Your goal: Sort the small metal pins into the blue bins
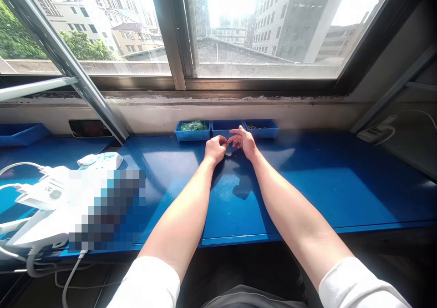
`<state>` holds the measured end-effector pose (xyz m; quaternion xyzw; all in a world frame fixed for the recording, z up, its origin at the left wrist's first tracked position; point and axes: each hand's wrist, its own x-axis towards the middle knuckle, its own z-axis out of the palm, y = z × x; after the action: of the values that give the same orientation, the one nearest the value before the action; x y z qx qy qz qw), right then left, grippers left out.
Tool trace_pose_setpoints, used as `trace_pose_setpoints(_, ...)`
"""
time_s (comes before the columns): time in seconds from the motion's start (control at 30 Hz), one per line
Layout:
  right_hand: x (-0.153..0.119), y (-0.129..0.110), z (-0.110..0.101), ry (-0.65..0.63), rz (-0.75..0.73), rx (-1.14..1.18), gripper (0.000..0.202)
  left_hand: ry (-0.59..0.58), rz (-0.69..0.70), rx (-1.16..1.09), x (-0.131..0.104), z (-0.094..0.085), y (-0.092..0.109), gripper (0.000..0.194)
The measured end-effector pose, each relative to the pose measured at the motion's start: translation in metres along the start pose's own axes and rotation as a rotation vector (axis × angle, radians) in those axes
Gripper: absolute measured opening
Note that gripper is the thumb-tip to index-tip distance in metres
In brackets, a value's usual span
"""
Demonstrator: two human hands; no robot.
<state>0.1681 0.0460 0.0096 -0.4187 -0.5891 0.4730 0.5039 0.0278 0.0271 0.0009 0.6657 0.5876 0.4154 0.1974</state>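
Observation:
Both my arms reach forward over the blue table [232,217] to the row of small blue bins at its back. My left hand [215,148] is closed, its thumb and forefinger pinched on something too small to name. My right hand [243,140] is just beside it, fingers spread and partly bent, the lower fingertips close to the left hand's pinch. Whether they touch is unclear. Behind the hands stands the middle blue bin [218,133], its inside mostly hidden. The left bin [193,135] holds green pieces in clear plastic [194,125]. In the right bin [268,132] lie small thin metal-looking parts [254,127].
White power strips and chargers [51,199] with cables crowd the left side, partly blurred by pixels. A dark phone-like object [89,128] and another blue bin [23,135] are at far left. Metal posts [99,103] rise beside the window. A white adapter [375,133] sits at right.

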Motion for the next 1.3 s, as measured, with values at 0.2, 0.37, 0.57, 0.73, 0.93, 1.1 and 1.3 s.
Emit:
trace_pose_setpoints(0.2, -0.0018, -0.0006, -0.0023, -0.058, 0.017, 0.007, 0.058, 0.013, -0.003, 0.018, -0.0013, -0.0016, 0.0004, 0.015)
trace_pose_setpoints(0.37, -0.0024, 0.0041, -0.0005, -0.074, -0.09, -0.025, 0.043, 0.033, 0.027, 0.025, -0.001, -0.0018, -0.001, 0.015)
trace_pose_setpoints(0.57, -0.0009, 0.0048, 0.0005, 0.022, -0.091, -0.092, 0.03, 0.038, 0.02, -0.001, -0.0007, -0.0008, -0.0012, 0.014)
trace_pose_setpoints(0.73, -0.0007, 0.0045, -0.0012, 0.024, -0.037, -0.157, 0.026, 0.014, 0.012, -0.04, -0.0019, 0.0004, -0.0008, 0.015)
trace_pose_setpoints(0.93, -0.0016, 0.0042, -0.0022, -0.002, -0.036, -0.191, 0.023, 0.004, -0.035, -0.032, -0.003, -0.0014, 0.0012, 0.018)
trace_pose_setpoints(1.1, -0.0022, 0.003, -0.0031, -0.014, -0.077, -0.173, 0.02, 0.007, -0.009, -0.039, -0.002, -0.0008, -0.0006, 0.02)
trace_pose_setpoints(1.3, -0.0016, 0.0011, -0.0033, 0.021, -0.086, -0.111, 0.018, 0.06, 0.053, -0.014, -0.0019, 0.0015, -0.0004, 0.023)
